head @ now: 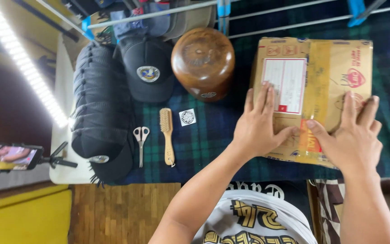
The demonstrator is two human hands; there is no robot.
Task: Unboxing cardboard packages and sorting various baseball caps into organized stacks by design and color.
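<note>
Both palms are pressed flat, fingers spread and nothing gripped, on the taped cardboard box (314, 97); the left hand (258, 129) lies by the white label, the right hand (355, 138) on the near right part, seemingly to steady it. The box rests at the right of the plaid cloth (204, 140); to the left are laid a wooden block (203, 61), a brush (167, 140), scissors (141, 142) and stacked dark caps (100, 108).
</note>
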